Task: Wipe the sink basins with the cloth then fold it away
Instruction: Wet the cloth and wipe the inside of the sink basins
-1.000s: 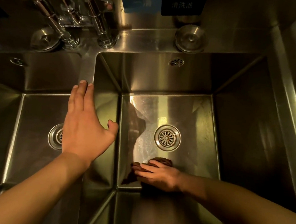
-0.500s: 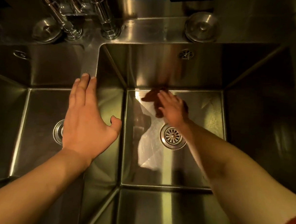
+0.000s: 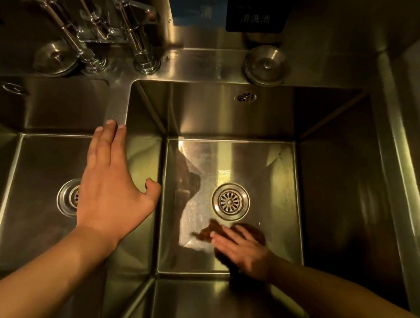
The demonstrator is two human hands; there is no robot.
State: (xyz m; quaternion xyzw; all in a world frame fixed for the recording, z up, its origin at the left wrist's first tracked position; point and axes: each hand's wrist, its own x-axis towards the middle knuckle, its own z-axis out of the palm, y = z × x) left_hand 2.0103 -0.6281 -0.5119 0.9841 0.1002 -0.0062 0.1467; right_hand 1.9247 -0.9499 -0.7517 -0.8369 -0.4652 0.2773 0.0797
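The right hand, fingers flat, is pressing the brown cloth on the right basin floor, wiping; the left hand, fingers straight, is bracing on the divider. The left basin likely comes next.

The right basin is glossy brushed steel, its floor faintly scuffed. The cloth looks dark, soft and matt. The taps are polished metal.
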